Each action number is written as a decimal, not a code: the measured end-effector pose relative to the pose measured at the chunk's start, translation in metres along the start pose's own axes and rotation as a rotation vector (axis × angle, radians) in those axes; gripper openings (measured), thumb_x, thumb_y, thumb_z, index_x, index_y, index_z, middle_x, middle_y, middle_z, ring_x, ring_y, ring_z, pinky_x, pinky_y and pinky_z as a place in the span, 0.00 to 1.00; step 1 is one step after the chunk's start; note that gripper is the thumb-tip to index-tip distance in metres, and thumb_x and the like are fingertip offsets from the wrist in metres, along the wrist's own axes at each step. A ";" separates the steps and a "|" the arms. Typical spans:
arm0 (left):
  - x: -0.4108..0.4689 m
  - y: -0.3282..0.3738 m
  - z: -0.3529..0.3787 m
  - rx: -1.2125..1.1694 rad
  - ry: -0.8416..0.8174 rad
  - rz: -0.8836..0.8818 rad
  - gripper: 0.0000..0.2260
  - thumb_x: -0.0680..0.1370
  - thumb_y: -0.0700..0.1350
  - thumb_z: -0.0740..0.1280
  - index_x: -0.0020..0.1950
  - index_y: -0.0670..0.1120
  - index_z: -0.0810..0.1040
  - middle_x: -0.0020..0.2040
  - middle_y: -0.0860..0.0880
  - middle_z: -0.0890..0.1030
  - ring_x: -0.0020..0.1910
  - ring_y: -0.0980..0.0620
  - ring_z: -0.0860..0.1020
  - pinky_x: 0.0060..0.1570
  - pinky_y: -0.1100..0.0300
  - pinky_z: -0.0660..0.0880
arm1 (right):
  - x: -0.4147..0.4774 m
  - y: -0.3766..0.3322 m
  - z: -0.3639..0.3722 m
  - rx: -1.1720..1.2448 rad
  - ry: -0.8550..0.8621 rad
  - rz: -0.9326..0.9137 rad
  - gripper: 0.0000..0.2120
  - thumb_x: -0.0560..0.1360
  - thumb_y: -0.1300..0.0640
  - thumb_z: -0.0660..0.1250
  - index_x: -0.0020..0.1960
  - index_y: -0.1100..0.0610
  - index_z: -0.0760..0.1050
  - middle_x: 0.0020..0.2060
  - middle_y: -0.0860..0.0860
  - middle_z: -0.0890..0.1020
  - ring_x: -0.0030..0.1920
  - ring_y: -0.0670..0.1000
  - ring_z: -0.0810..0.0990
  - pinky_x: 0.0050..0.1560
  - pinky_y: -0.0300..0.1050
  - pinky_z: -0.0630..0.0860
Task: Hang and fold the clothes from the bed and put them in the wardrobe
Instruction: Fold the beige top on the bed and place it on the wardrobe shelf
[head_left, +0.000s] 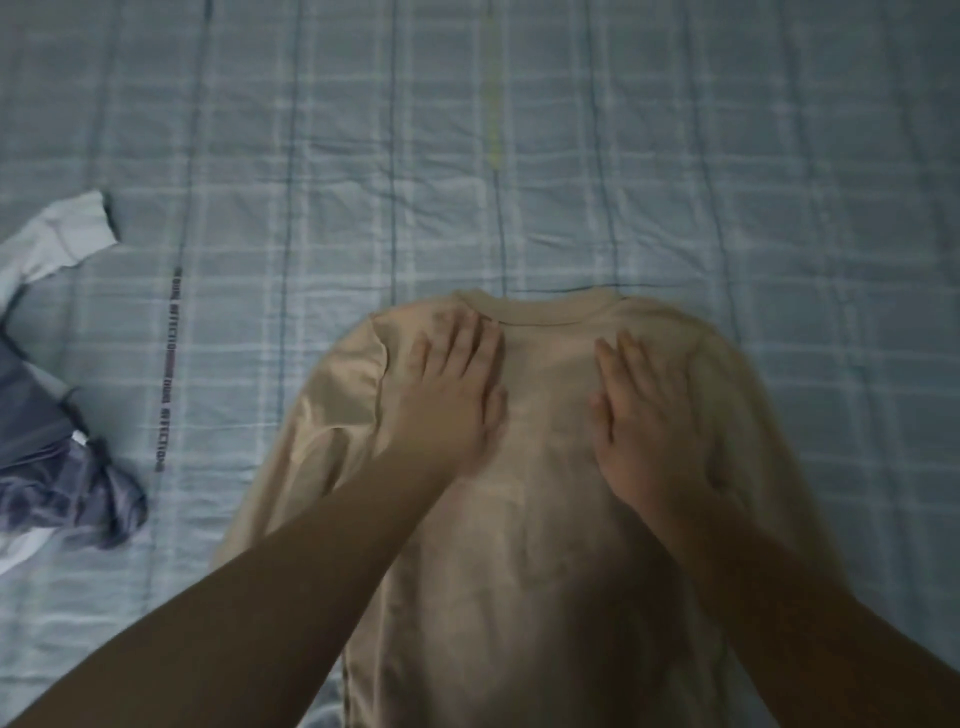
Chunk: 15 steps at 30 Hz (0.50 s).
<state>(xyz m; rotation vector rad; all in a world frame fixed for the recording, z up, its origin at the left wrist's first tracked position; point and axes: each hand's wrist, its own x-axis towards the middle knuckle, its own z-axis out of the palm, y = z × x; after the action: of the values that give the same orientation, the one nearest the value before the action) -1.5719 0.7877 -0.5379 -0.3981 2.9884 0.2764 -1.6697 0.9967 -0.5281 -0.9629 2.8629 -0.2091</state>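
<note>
A beige long-sleeved sweatshirt (545, 519) lies flat on the bed, collar away from me and sleeves running down along its sides. My left hand (452, 395) presses flat on the upper left of the chest, fingers straight and reaching toward the collar. My right hand (649, 421) lies flat on the upper right of the chest, fingers straight as well. Neither hand grips the fabric. The sweatshirt's hem runs out of the bottom of the frame.
The bed is covered by a light blue checked sheet (519, 156). At the left edge lies a heap of other clothes: a pale blue garment with a cuff (57, 239) and a crumpled dark blue-grey one (57, 478).
</note>
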 end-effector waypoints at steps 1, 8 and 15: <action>0.003 0.001 0.003 0.011 -0.042 -0.033 0.29 0.81 0.59 0.50 0.81 0.50 0.54 0.82 0.45 0.53 0.81 0.43 0.48 0.76 0.38 0.50 | 0.002 0.002 0.004 -0.016 -0.048 0.015 0.27 0.80 0.50 0.52 0.78 0.56 0.61 0.76 0.58 0.65 0.76 0.58 0.62 0.75 0.59 0.57; 0.016 -0.004 0.040 0.113 -0.050 -0.103 0.30 0.80 0.66 0.44 0.81 0.57 0.51 0.82 0.47 0.50 0.81 0.42 0.45 0.71 0.29 0.45 | 0.013 0.030 0.046 -0.144 -0.021 0.049 0.29 0.80 0.44 0.50 0.80 0.50 0.56 0.79 0.55 0.59 0.77 0.61 0.59 0.75 0.62 0.53; 0.008 -0.005 0.033 0.031 -0.057 -0.098 0.30 0.80 0.66 0.43 0.81 0.56 0.49 0.82 0.46 0.47 0.81 0.44 0.42 0.73 0.32 0.40 | 0.004 0.020 0.030 -0.165 -0.058 0.063 0.30 0.81 0.44 0.48 0.80 0.54 0.55 0.79 0.57 0.58 0.78 0.60 0.57 0.77 0.61 0.49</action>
<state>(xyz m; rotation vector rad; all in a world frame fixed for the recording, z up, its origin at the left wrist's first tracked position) -1.5751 0.7873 -0.5717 -0.5230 2.9029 0.2277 -1.6798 1.0071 -0.5612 -0.8868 2.8878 0.0611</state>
